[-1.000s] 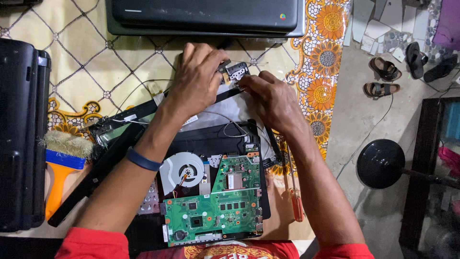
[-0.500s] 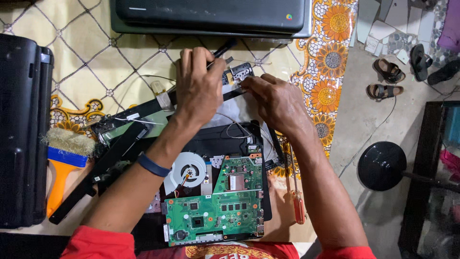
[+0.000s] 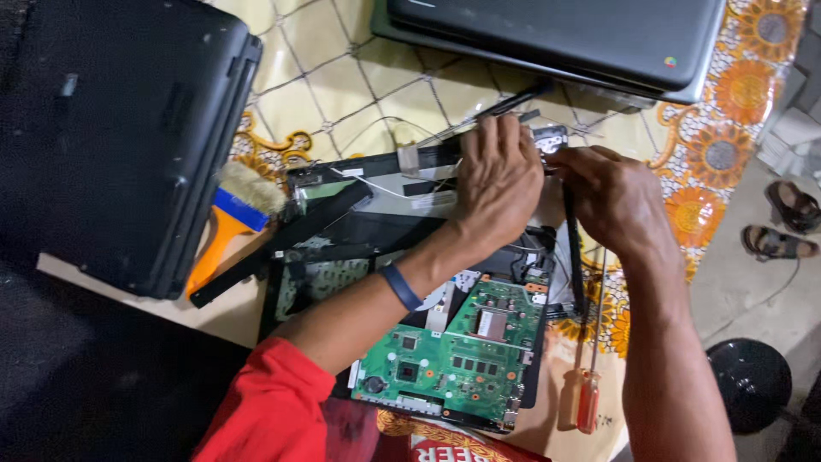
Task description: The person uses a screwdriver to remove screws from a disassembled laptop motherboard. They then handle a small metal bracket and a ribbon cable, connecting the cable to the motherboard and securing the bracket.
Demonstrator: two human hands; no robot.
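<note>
A small metal hinge bracket (image 3: 549,139) at the top corner of an opened laptop chassis (image 3: 359,248) is being worked on, near the far edge of the patterned tablecloth (image 3: 342,77). The left hand (image 3: 500,175) is being pressed flat, fingers spread, over the thin black frame strips, pinning rather than grasping them. The right hand (image 3: 611,197) is being curled around the bracket's edge; whether it is truly pinched cannot be told. The bracket is judged light and stiff, best taken by its edges; the trailing white wires look fragile. Inside the chassis tray a green circuit board (image 3: 453,351) is being left exposed. A red-handled screwdriver (image 3: 590,389) and an orange brush (image 3: 224,224) are lying nearby.
</note>
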